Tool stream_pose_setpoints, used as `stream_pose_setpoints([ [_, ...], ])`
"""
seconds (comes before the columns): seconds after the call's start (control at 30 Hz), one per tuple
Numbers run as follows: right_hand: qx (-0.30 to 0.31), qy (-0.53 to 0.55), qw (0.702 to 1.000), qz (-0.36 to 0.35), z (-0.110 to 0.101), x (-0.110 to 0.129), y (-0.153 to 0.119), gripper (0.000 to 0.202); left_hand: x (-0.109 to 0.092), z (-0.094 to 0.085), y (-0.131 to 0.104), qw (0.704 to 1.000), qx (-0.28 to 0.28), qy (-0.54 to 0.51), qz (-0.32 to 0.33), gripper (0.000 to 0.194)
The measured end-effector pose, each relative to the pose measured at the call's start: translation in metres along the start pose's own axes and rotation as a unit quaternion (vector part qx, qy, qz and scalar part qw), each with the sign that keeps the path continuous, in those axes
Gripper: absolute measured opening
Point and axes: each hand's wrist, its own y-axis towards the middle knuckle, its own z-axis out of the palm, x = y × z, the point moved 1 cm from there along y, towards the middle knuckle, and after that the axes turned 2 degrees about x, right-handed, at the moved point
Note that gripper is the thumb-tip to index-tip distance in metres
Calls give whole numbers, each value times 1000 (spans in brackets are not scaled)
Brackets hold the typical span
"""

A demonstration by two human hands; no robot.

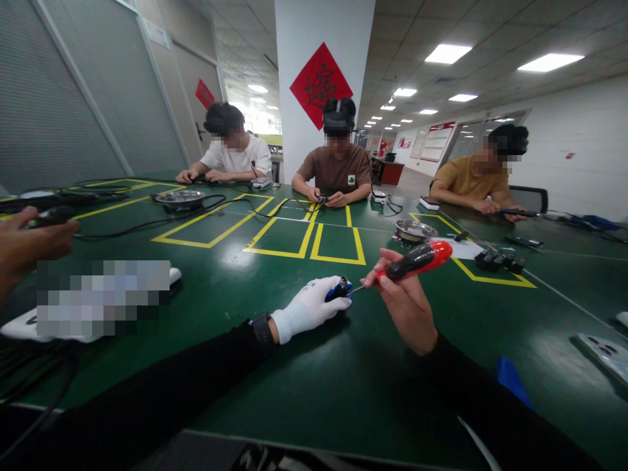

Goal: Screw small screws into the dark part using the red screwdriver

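Note:
My left hand [314,306], in a white glove with blue fingertips, is closed around a small black part [342,288] with a metal ring on top, just above the green table [275,405]. In my bare right hand [405,304] is a screwdriver [417,260] with a red and black handle. Its thin shaft points left and its tip meets the side of the black part; the exact contact spot is too small to make out.
Several black parts [500,259] lie on the right near a metal bowl [416,229]. A white power strip [98,301] is on the left beside another person's hand [34,245]. A phone [601,356] lies far right. Three people sit across the table.

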Motion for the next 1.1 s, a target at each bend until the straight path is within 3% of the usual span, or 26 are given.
stream_pose_setpoints([
  [0.13,32,-58,998,-19,-2,5,2,20,0,0,0,1000,4,-1,-6,23],
  [0.27,27,-24,999,-31,0,2,3,15,0,-1,0,1000,-4,2,-3,24],
  [0.43,3,28,1000,-7,0,-2,1,32,-1,-1,-1,1000,4,3,-4,26],
  [0.5,4,-10,1000,-5,0,-1,0,34,-2,-2,-1,1000,6,3,-7,26],
  [0.7,24,-82,995,-50,-1,3,3,9,-2,-2,0,1000,1,9,-5,25],
  [0.83,-14,-219,970,-100,-6,3,4,9,0,-1,0,1000,-5,12,-2,25],
  [0.93,-22,-304,950,-68,-9,2,2,10,2,0,0,1000,-7,14,1,25],
  [1.1,-28,-310,950,-31,-6,-2,-6,17,2,1,0,1000,-16,24,3,24],
])
